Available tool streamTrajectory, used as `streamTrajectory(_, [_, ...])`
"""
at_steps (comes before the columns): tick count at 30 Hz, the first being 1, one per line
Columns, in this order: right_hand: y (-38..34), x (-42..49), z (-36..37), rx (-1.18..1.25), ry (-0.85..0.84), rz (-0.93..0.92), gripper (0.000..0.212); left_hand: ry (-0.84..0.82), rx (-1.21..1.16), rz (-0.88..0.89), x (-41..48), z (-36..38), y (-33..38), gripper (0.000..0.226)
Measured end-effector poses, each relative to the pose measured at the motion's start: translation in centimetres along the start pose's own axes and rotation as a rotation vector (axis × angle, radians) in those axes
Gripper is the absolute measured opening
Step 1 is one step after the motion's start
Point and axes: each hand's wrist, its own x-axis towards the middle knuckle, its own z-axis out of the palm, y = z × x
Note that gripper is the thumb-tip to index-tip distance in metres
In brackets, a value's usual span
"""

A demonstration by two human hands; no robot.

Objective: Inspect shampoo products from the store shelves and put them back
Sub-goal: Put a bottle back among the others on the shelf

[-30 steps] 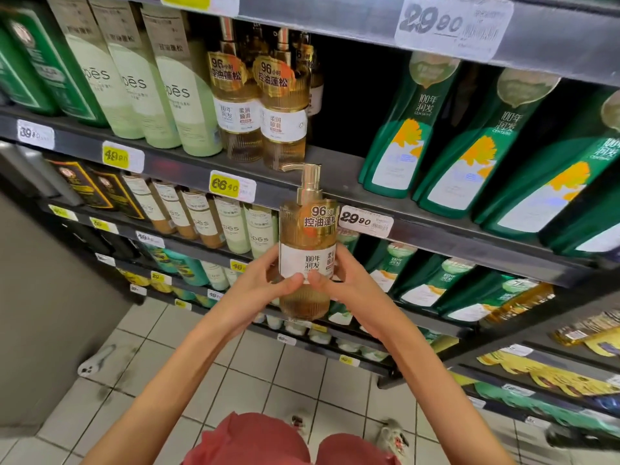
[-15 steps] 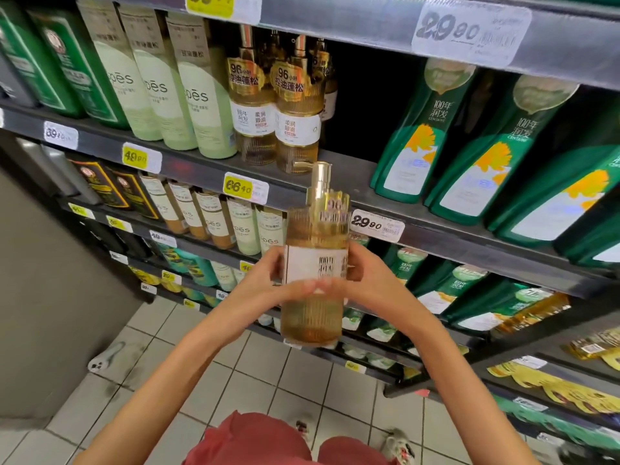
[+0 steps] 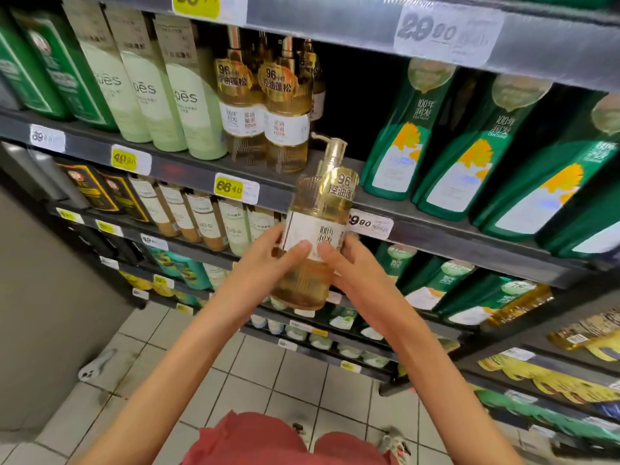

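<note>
Left hand [image 3: 268, 268] and right hand [image 3: 354, 275] grip the amber pump shampoo bottle [image 3: 315, 226] before the grey shelf edge [image 3: 453, 241]. It stands near upright, top leaning right, spout pointing left, above white floor tiles [image 3: 278, 367].

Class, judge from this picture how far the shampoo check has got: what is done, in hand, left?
Done: one clear amber pump bottle with a gold pump is off the grey metal shelf. In hand: left hand and right hand both hold it at its white label, tilted. Left: set it back on that shelf beside the matching amber bottles.
</note>
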Motion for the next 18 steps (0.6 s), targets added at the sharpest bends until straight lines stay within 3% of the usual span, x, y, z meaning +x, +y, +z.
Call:
streamTrajectory(4, [-1.1, 2.5, -0.4, 0.005, 0.167, -0.153, 0.035, 0.023, 0.058, 0.151, 2.9, 0.9, 0.3, 0.048])
streamTrajectory(7, [-3.1, 4.6, -1.1, -0.035, 0.219, -0.209, 0.035, -0.004, 0.097, 0.276, 5.5, 1.2, 1.3, 0.051])
streamTrajectory(18, [-6.1, 7.8, -2.4, -0.191, 0.230, -0.334, 0.044, 0.097, 0.108, 0.398, 10.9, 1.4, 2.2, 0.059])
